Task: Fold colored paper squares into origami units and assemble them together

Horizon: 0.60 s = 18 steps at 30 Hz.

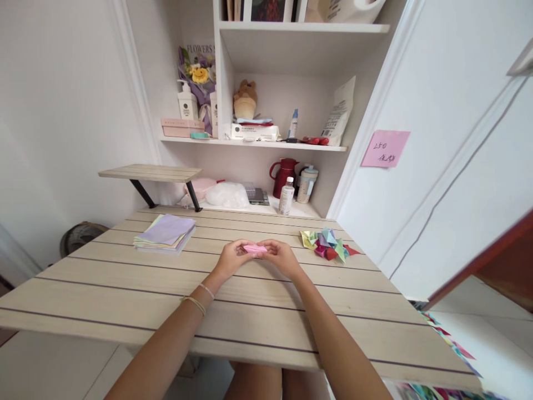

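A small piece of folded pink paper point(255, 249) is held between both hands above the middle of the wooden table point(266, 294). My left hand point(232, 259) grips its left end with closed fingers. On the opposite end, my right hand point(281, 258) pinches the paper, fingers curled. The exact folds are too small to make out. To the right lies a pile of folded coloured paper pieces point(328, 244), several of them, in yellow, blue, red and green. A stack of square paper sheets point(165, 232), lavender on top, rests to the left.
A small raised wooden shelf point(152, 172) on black legs stands at the back left. Behind the table, a white bottle point(286, 195), a red jug point(285, 176) and a patterned cup point(307, 184) stand on the cabinet's lower level. More coloured folded paper point(449, 340) lies beyond the right edge.
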### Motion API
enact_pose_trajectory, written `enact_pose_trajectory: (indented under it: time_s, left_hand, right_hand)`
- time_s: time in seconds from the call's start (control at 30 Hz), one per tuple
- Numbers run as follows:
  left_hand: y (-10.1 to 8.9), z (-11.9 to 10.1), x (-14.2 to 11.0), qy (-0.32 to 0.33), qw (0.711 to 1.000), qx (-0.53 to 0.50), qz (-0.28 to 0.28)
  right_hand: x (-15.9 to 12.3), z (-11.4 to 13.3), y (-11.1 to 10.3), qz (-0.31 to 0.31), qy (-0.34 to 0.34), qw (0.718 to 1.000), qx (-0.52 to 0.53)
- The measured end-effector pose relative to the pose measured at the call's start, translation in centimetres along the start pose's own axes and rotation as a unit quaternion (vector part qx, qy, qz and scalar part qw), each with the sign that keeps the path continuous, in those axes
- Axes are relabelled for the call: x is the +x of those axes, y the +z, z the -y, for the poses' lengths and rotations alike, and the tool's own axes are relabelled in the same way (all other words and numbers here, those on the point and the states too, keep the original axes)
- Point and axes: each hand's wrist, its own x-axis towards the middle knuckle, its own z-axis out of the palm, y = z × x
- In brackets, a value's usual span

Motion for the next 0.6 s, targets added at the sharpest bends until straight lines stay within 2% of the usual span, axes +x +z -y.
enact_pose_trajectory:
  time_s: [0.07, 0.17, 0.27, 0.37, 0.5, 0.6]
  left_hand:
    - [-0.09, 0.11, 0.05, 0.014, 1.000, 0.006, 0.000]
    - [-0.14, 0.15, 0.06, 0.012, 1.000, 0.014, -0.010]
    - [-0.11, 0.12, 0.01, 0.000, 1.000, 0.005, -0.004]
    - [-0.06, 0.03, -0.03, 0.001, 1.000, -0.001, -0.009]
    - [-0.03, -0.13, -0.05, 0.033, 0.999, 0.019, -0.015]
    - [-0.18, -0.28, -0.05, 0.073, 0.993, 0.088, -0.023]
  right_hand:
    - [0.02, -0.07, 0.14, 0.010, -0.003, 1.000, 0.020]
    - [0.13, -0.41, 0.23, -0.016, -0.009, 1.000, 0.018]
    - [0.29, -0.81, 0.19, -0.040, -0.023, 0.999, -0.011]
    - [0.36, -0.92, 0.09, -0.032, -0.039, 0.997, -0.055]
    - [0.23, -0.64, 0.08, -0.015, -0.059, 0.994, -0.087]
    - [-0.07, -0.29, 0.14, -0.006, -0.069, 0.988, -0.138]
